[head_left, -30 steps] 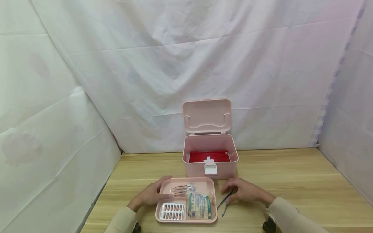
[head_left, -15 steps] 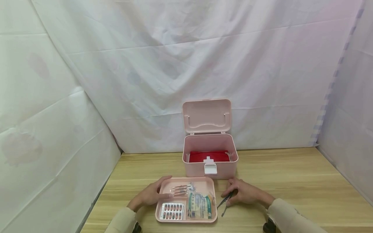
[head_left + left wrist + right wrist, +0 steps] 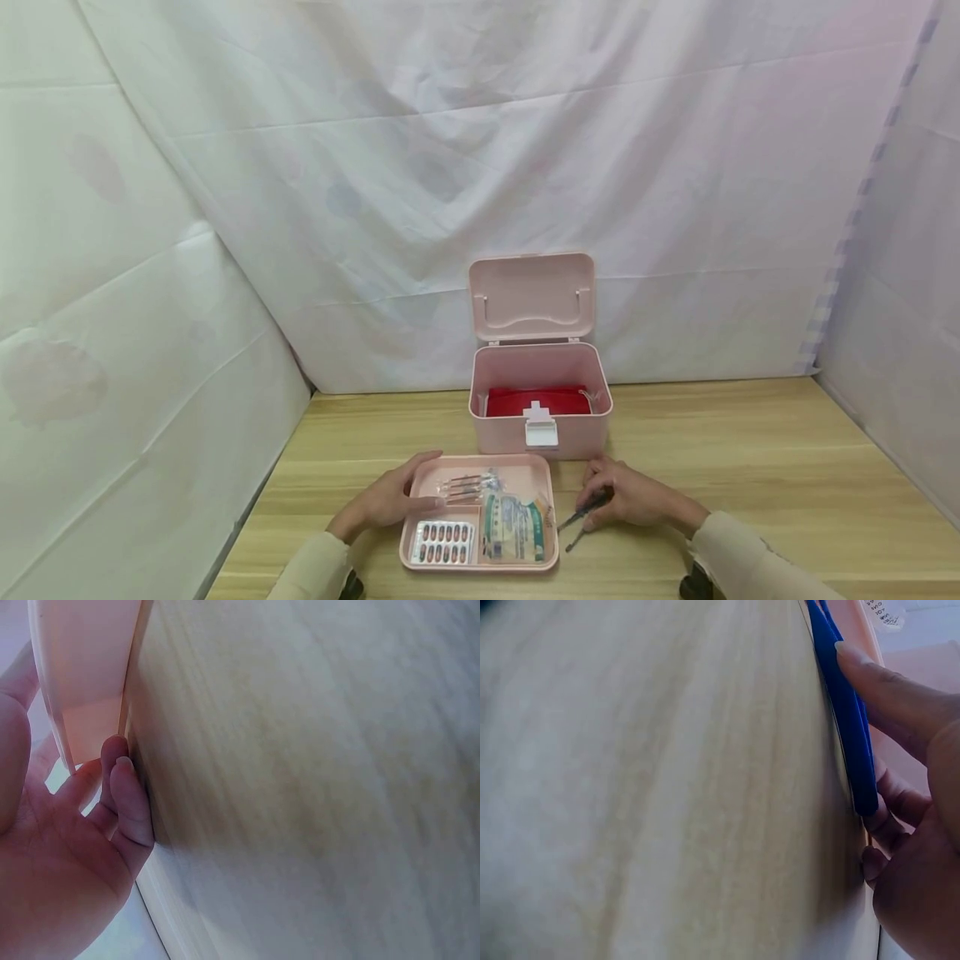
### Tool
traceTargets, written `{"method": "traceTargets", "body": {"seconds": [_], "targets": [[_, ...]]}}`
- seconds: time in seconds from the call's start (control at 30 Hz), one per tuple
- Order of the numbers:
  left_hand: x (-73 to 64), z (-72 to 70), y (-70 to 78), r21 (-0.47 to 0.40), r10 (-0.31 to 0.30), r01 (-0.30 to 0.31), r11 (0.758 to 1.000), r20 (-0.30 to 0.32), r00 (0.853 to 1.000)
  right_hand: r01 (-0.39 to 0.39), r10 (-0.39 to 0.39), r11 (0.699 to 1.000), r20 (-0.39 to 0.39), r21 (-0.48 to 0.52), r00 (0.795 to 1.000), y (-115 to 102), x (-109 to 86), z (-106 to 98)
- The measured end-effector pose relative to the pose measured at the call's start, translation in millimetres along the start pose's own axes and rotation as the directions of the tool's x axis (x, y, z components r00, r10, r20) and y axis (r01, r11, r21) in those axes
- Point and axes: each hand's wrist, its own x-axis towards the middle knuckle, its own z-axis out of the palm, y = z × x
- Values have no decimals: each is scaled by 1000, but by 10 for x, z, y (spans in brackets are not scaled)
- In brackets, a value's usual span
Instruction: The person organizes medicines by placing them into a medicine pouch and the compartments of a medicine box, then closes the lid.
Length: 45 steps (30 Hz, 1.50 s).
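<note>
In the head view my left hand [image 3: 386, 498] holds the left side of a pink divided tray [image 3: 531, 472], its thumb over the rim. The left wrist view shows curled fingers [image 3: 129, 791] against the tray's outer wall. Just right of the tray, my right hand [image 3: 626, 493] pinches dark blue tweezers [image 3: 849, 720] low over the table, tips spread and pointing down-left. Inside the tray lie a capsule blister pack [image 3: 443, 543], several thin wrapped swab-like sticks [image 3: 467, 487] and a clear packet with green print [image 3: 514, 529].
Behind the tray stands a pink box [image 3: 498, 437] with its lid [image 3: 532, 298] raised and a white latch [image 3: 541, 432] in front. A red pouch [image 3: 517, 402] lies inside. White cloth [image 3: 420, 192] hangs behind the wooden table [image 3: 720, 467].
The tweezers have turned a little in my right hand, and more of their rear end shows above the fingers. My left hand and the tray hold still.
</note>
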Motion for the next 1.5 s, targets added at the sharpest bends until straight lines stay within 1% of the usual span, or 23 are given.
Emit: {"method": "traceTargets", "body": {"seconds": [0.13, 0.27, 0.47, 0.6, 0.77, 0.9, 1.03, 1.17, 1.27, 1.33, 1.4, 1.5], "targets": [[9, -8, -1, 0, -8, 8, 1000, 7, 1000, -29, 29, 1000, 5, -5, 1000, 2, -14, 5], [12, -10, 4, 2, 2, -2, 1000, 8, 1000, -61, 61, 998, 16, -2, 998, -9, -30, 12], [14, -8, 1, -15, 7, -7, 1000, 8, 1000, -49, 50, 998, 12, -31, 999, -9, -36, 20], [11, -9, -3, -17, -2, 2, 1000, 8, 1000, -46, 46, 999, 3, 4, 999, 2, -34, 22], [18, -3, -8, -18, 3, -3, 1000, 13, 1000, -37, 37, 997, 2, 68, 999, 13, -46, 20], [22, 0, -10, -23, 11, -11, 1000, 16, 1000, -65, 69, 990, -28, 123, 997, -43, -79, -32], [10, -2, -27, -20, 7, -7, 1000, 9, 1000, -71, 83, 990, -90, 126, 993, -206, -75, -136], [3, -3, -38, -8, 6, -6, 1000, 8, 1000, -13, 26, 994, -121, 105, 992, -455, -14, -192], [7, -2, -41, -7, -4, 4, 1000, 14, 1000, 40, -27, 994, -125, 102, 992, -670, 68, -157], [8, -3, -39, -9, -7, 7, 1000, 14, 1000, 55, -43, 994, -124, 95, 991, -807, 142, -109], [11, -5, -38, -9, -12, 12, 1000, 14, 1000, 53, -41, 995, -129, 86, 991, -927, 225, -60], [13, 0, -36, -8, -8, 8, 1000, 12, 1000, 41, -34, 998, -143, 44, 989, -1057, 367, 15]]}}
